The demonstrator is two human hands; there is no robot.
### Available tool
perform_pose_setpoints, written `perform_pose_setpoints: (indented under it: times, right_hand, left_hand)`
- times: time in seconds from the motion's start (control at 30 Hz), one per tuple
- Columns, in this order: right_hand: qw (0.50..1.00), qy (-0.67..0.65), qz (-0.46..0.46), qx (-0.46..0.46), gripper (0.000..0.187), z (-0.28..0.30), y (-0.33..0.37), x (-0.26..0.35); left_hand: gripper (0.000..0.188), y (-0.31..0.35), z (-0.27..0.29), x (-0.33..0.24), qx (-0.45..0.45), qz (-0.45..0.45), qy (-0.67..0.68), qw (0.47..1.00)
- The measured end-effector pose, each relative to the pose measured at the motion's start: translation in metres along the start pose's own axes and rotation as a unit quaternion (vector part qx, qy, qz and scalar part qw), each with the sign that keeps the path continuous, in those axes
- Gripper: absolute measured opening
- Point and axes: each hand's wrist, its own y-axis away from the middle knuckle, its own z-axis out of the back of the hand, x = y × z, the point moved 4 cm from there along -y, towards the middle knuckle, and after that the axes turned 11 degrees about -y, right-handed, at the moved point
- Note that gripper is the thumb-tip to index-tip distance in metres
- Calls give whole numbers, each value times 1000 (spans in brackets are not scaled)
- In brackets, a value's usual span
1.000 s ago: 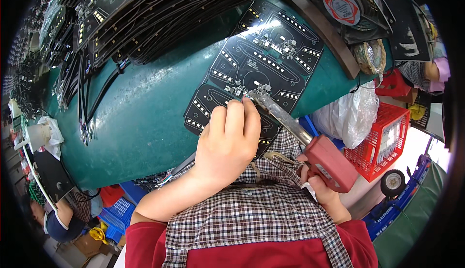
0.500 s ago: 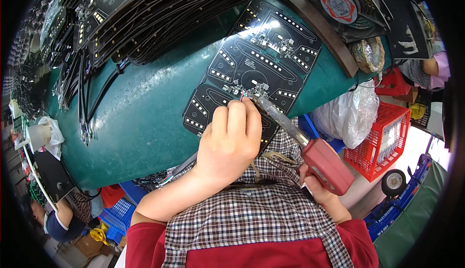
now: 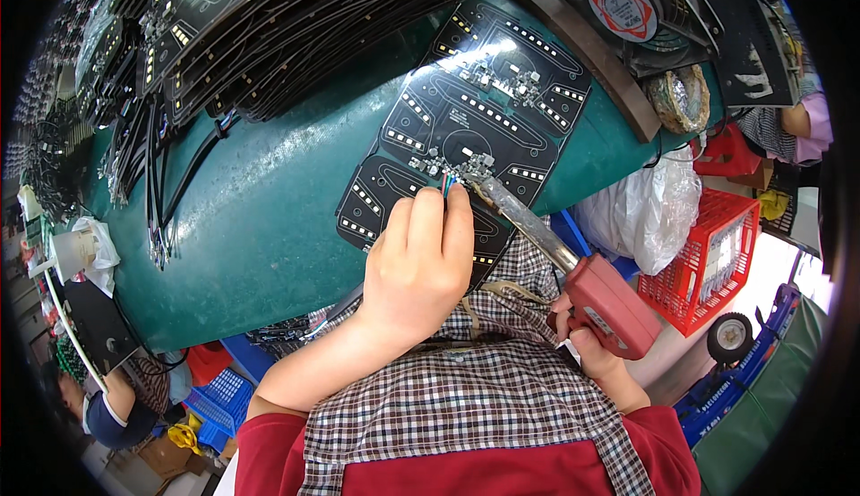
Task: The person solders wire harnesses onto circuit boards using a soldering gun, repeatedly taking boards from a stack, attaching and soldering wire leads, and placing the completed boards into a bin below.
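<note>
A black circuit board panel (image 3: 425,124), dotted with small pale LEDs and clusters of components, lies on the green tabletop. My left hand (image 3: 414,267) rests over its near part, fingertips pinching several thin coloured wires (image 3: 448,181) at the middle cluster of components. My right hand (image 3: 596,353) is closed around the red handle of a soldering gun (image 3: 612,306). Its long metal barrel slants up to the left, and the tip meets the board beside the wire ends. Whether the tip touches a wire is too small to tell.
A tall stack of similar boards (image 3: 313,34) with hanging black cables stands at the back left. A fan (image 3: 624,8) and a round crusted tin (image 3: 678,100) sit at the back right beyond a dark bar (image 3: 582,43). A red crate (image 3: 708,263) stands right of the table.
My left hand has drawn slightly down and left, so more of the coloured wires shows. The soldering gun's handle has shifted slightly to the right.
</note>
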Motion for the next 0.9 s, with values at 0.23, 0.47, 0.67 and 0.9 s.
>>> perform_pose_setpoints:
  times: [0.23, 0.47, 0.67, 0.9]
  right_hand:
    - [999, -37, -2, -30, 48, 2, 5, -14]
    - [987, 113, 117, -12, 48, 0, -4, 2]
    - [999, -48, 2, -15, 55, 1, -5, 9]
    - [997, -79, 21, -10, 67, 3, -10, 0]
  left_hand:
    - [32, -1, 1, -6, 41, 13, 6, 999]
    - [33, -2, 0, -9, 33, 4, -7, 999]
    - [30, -1, -2, -5, 22, -8, -13, 1000]
    - [30, 2, -2, -3, 19, 46, 54, 997]
